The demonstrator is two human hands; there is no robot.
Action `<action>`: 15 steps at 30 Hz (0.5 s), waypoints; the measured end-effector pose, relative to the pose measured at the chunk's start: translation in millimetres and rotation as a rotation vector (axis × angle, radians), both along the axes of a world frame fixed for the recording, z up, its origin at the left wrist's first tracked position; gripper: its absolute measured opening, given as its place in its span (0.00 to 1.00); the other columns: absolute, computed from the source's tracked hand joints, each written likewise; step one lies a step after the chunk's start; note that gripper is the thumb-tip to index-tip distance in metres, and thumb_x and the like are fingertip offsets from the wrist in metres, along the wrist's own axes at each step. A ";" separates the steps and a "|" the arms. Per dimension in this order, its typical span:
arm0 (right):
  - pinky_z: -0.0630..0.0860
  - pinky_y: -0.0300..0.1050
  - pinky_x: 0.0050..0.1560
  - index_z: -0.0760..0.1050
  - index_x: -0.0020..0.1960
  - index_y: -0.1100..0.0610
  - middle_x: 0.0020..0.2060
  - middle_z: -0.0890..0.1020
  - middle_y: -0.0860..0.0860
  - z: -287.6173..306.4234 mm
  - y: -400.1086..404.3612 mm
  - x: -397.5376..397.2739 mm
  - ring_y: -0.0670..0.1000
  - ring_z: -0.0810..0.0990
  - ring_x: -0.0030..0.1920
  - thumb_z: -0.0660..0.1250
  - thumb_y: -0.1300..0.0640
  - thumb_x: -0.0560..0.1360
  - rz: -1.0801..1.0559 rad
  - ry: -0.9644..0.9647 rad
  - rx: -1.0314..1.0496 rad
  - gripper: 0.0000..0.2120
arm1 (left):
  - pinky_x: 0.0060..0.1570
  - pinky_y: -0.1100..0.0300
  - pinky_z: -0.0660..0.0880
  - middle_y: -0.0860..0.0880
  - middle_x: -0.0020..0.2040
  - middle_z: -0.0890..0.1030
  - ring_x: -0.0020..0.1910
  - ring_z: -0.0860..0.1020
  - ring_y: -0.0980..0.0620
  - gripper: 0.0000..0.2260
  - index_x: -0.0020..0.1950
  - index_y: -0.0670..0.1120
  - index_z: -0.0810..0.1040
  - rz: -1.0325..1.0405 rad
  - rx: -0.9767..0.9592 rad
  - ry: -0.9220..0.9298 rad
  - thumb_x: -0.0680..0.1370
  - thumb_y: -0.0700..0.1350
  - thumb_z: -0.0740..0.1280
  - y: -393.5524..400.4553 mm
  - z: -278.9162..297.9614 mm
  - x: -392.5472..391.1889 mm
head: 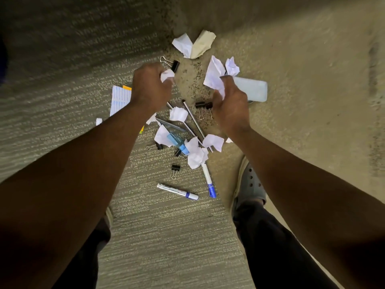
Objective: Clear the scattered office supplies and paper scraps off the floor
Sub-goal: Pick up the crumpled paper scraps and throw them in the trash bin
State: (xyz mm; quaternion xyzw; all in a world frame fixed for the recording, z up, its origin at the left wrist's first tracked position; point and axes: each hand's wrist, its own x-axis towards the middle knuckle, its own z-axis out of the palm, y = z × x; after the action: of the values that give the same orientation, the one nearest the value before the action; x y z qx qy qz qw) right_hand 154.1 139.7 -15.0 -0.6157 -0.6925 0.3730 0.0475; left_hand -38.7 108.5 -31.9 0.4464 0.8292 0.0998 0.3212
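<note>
While our left hand (151, 86) clutches one crumpled white paper ball (167, 75), our right hand (230, 105) grips another white scrap (214, 77); on the carpet (166, 236) below, two blue-capped white markers (177, 191) lie, caps pointing rightward and toward us.

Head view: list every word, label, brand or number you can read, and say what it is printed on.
No text can be read in this frame.
White marker: dark print on the barrel, too small and blurred to read.
Lined notepad: blue ruled lines only, no words legible.
Crumpled paper held in the right hand: faint marks, unreadable.
</note>
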 end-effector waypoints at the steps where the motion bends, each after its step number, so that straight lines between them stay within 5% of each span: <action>1: 0.70 0.47 0.48 0.71 0.66 0.60 0.50 0.82 0.60 2.4 4.7 0.6 0.61 0.80 0.50 0.60 0.61 0.78 -0.024 -0.010 0.002 0.16 | 0.44 0.56 0.69 0.38 0.47 0.81 0.47 0.78 0.41 0.09 0.50 0.39 0.79 -0.005 0.017 -0.003 0.75 0.44 0.68 4.0 1.5 -0.3; 8: 0.72 0.50 0.52 0.68 0.65 0.57 0.59 0.77 0.58 -14.7 58.0 -1.8 0.60 0.76 0.58 0.60 0.48 0.80 0.246 -0.421 0.128 0.18 | 0.61 0.54 0.71 0.39 0.67 0.68 0.62 0.74 0.41 0.27 0.73 0.49 0.67 -0.258 -0.004 0.030 0.76 0.36 0.66 49.6 0.2 15.2; 15: 0.67 0.49 0.45 0.62 0.68 0.54 0.57 0.77 0.59 -33.3 70.2 -5.8 0.60 0.76 0.57 0.66 0.37 0.74 0.483 -0.569 0.103 0.31 | 0.63 0.48 0.68 0.35 0.68 0.69 0.62 0.72 0.35 0.14 0.63 0.38 0.76 -0.382 -0.088 0.247 0.77 0.34 0.65 77.3 -9.9 25.5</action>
State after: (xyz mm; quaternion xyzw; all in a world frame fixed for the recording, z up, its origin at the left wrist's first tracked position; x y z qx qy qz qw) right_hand 148.3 209.9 -48.3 -0.5103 -0.8211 0.1522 -0.2055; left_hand -13.2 185.8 -41.9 0.5894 0.7664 -0.0544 0.2497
